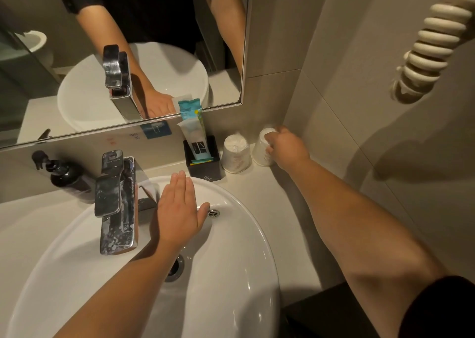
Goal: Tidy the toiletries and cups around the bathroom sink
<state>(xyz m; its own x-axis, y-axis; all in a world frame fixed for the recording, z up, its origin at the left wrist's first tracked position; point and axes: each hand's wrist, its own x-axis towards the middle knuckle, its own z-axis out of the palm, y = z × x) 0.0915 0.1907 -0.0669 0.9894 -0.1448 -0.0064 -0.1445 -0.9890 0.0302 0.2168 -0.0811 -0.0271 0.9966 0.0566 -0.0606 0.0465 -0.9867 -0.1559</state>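
1. Head view: 2 bare arms reach over a white oval sink (239,235) that fills the lower left and centre of the frame.
2. Right hand (285,148), at centre right, has its grip closed around the side of an upside-down white paper cup (262,152) standing on the pale tabletop (290,209), close to the corner where the back wall meets the side wall.
3. Left hand (178,209) lies flat with fingers straight and together, holding nothing; it sits over the back of the basin, beside the chrome faucet (115,201), thumb tip near the overflow hole (213,213).
4. A second upside-down paper cup (235,152) stands just left of the held one, the 2 nearly touching.
5. Left of that cup is a black square holder (204,163) with several sachets standing upright in it: a white and blue packet (195,137) in front and a teal packet (189,109) behind, leaning against the mirror (154,29).
6. A dark pump bottle (66,178) stands at centre left on the tabletop, left of the faucet.
7. At upper right a cream coiled cord (431,42) hangs on the tiled wall.
8. The drain (174,268) shows partly under the left forearm.
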